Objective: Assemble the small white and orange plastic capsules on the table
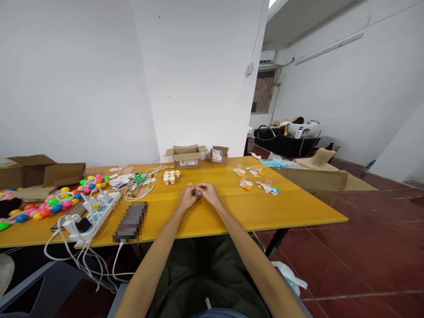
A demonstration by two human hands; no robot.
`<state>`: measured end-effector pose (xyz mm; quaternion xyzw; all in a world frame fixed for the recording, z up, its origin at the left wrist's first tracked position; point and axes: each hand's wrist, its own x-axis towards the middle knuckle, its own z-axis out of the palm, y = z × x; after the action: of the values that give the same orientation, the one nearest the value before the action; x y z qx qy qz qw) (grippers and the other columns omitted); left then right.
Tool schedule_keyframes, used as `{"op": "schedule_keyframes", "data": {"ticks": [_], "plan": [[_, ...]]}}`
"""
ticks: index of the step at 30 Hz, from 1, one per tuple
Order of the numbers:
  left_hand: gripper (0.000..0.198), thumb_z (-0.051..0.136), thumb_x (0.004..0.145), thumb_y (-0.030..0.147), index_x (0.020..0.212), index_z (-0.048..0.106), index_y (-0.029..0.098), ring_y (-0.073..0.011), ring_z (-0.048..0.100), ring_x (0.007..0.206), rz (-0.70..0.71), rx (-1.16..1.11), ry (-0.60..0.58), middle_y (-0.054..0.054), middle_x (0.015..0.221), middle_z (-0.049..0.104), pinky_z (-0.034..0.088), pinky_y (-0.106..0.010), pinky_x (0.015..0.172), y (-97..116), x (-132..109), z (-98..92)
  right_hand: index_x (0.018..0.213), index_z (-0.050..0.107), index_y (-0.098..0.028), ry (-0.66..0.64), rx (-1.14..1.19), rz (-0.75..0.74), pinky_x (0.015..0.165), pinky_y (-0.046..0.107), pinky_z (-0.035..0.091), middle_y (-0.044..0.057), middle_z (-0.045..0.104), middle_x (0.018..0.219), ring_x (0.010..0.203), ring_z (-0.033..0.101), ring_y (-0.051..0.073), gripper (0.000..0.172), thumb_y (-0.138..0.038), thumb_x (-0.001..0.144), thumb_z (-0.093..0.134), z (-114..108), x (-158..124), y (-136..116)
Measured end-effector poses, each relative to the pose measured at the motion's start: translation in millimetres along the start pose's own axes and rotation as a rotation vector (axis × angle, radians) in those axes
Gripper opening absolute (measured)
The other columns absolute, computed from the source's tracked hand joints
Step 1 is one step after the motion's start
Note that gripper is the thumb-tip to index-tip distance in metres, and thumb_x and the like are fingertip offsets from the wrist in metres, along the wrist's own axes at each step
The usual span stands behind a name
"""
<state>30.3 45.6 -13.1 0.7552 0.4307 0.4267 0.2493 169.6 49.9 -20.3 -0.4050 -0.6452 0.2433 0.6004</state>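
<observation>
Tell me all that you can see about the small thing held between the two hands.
The small thing sits between the fingertips of the left hand and the right hand, low over the yellow table, near its middle. It looks brownish with a pale, roundish part in the middle, maybe plastic. Both hands pinch it from the sides, so most of it is hidden. It is too small to tell its exact shape or whether it rests on the table.

One head-worn camera looked forward and down over the bench (232,207), hands at mid-distance, room beyond.
</observation>
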Motion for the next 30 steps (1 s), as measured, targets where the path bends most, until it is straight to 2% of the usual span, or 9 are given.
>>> {"op": "schedule_keyframes", "data": {"ticks": [10,17,30], "plan": [[0.011,0.070,0.070,0.024,0.063,0.064,0.018,-0.0151,0.055,0.065,-0.002,-0.033,-0.021,0.003,0.061,0.059,0.044,-0.026,0.064,-1.1,0.4,-0.2,0.058,0.070,-0.026,-0.020,-0.003,-0.021,0.070,0.033,0.052,-0.001,0.070,0.063,0.067,0.065,0.021,0.015,-0.017,0.068,0.063,-2.7,-0.6,-7.8],[0.010,0.070,0.070,0.023,0.064,0.065,0.017,-0.0154,0.056,0.065,-0.013,-0.073,-0.039,0.002,0.063,0.062,0.045,-0.026,0.064,-3.0,0.9,0.3,0.063,0.073,-0.026,-0.022,-0.064,-0.067,0.070,0.032,0.050,0.000,0.067,0.067,0.069,0.064,0.020,0.016,-0.013,0.070,0.065,-5.8,-2.1,-10.2],[0.007,0.072,0.067,0.022,0.070,0.070,0.016,-0.0144,0.057,0.065,-0.045,-0.126,-0.057,0.002,0.066,0.065,0.043,-0.023,0.062,-1.4,1.1,0.2,0.076,0.074,-0.023,-0.145,-0.308,-0.076,0.075,0.028,0.049,0.003,0.070,0.078,0.078,0.064,0.018,0.009,-0.016,0.080,0.069,-10.0,-0.7,-2.7]]}}
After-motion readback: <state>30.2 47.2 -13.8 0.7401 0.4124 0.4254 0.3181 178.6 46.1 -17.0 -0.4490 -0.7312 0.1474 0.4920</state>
